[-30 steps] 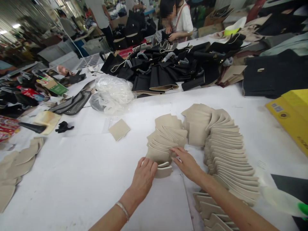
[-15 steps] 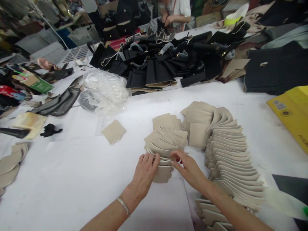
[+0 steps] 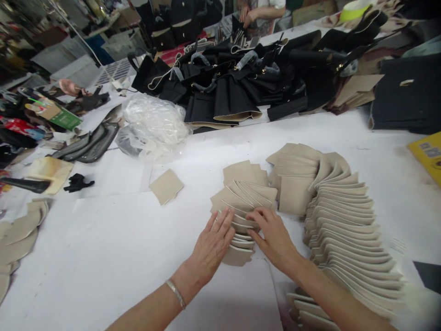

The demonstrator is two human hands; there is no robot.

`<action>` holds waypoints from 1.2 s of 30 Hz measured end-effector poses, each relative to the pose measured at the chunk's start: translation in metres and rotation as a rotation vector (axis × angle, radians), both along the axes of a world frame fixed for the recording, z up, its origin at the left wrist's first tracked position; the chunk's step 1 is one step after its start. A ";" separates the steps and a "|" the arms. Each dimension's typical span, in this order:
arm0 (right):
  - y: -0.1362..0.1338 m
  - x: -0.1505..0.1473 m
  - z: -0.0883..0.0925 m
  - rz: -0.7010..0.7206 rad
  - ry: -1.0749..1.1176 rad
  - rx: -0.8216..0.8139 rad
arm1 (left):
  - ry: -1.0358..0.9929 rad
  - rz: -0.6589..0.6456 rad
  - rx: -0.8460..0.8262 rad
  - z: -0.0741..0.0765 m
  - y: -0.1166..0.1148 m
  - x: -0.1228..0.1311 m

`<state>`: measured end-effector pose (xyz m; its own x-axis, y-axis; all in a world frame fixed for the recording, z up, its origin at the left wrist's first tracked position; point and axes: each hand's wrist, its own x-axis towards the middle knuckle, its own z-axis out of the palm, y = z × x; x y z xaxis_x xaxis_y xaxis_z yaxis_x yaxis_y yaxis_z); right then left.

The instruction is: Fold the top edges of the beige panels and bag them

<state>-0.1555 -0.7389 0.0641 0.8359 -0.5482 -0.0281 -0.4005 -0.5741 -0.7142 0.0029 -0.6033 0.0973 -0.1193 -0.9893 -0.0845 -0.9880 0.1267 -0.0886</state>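
Overlapping beige leather-like pieces (image 3: 241, 255) lie in a small fanned pile on the white table, under both my hands. My left hand (image 3: 215, 241) rests on the pile's left side, its fingers stretched out over the edges. From the right, my right hand (image 3: 274, 234) has thumb and fingertips round the edges of a few pieces in the middle of the pile. A long curved row of the same beige pieces (image 3: 347, 230) runs beside my right forearm. One single beige piece (image 3: 166, 186) lies flat to the left of the pile.
Black bag parts (image 3: 237, 96) are heaped across the back, next to a crumpled clear plastic bag (image 3: 155, 124). A yellow box (image 3: 429, 154) stands at right. More beige pieces (image 3: 20, 230) lie at far left. Another person's hands (image 3: 248, 16) work beyond the heap.
My left hand's fingers have flattened and spread over the pile. My right hand has moved slightly and its fingers lie further over the piece edges. The camera view has shifted a little.
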 end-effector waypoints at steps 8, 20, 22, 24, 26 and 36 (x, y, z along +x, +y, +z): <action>0.004 0.006 -0.004 0.074 0.036 0.010 | 0.129 0.002 0.006 -0.001 0.011 0.007; -0.007 0.021 -0.003 -0.053 0.160 -0.250 | 0.055 0.043 0.135 0.005 -0.018 0.010; -0.007 0.021 -0.001 -0.038 0.163 -0.272 | 0.072 0.035 0.161 0.005 -0.023 0.012; -0.007 0.020 0.000 -0.026 0.163 -0.287 | 0.090 0.032 0.178 0.005 -0.028 0.013; -0.006 0.021 0.000 -0.027 0.163 -0.297 | 0.102 0.028 0.183 0.004 -0.031 0.015; -0.005 0.022 0.000 -0.017 0.099 -0.172 | 0.084 -0.010 0.228 0.001 -0.033 0.017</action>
